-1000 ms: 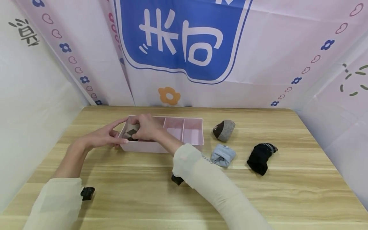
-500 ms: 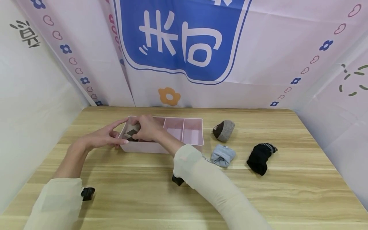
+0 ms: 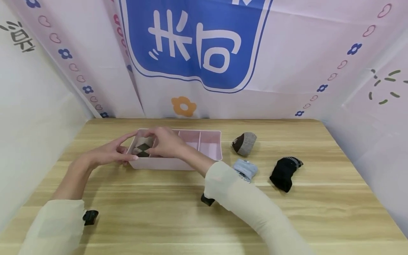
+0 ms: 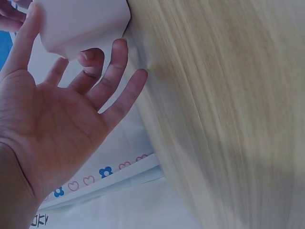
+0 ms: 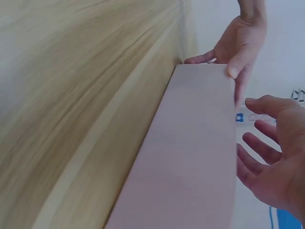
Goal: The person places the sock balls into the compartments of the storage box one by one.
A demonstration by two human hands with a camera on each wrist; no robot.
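A pink divided box [image 3: 172,163] stands at the back of the table. In its leftmost compartment lies a beige and dark diamond-patterned sock [image 3: 143,150]. My left hand [image 3: 109,153] spans the box's left end, thumb at the near corner and a finger at the far one. In the left wrist view the other fingers of the left hand [image 4: 62,119] are spread and loosely bent. Over the left compartments hovers my right hand [image 3: 167,141], beside the sock. The right wrist view shows the right hand [image 5: 279,152] with loosely bent fingers and nothing seen between them.
Right of the box lie a grey and brown sock [image 3: 244,143], a light blue folded sock [image 3: 245,169] and a black sock [image 3: 284,174]. A printed cloth [image 3: 280,71] hangs behind the wooden table [image 3: 159,219].
My right hand has shifted slightly right, away from the diamond-patterned sock, showing more of it. The left hand keeps its place at the box's end. The head view has turned a little.
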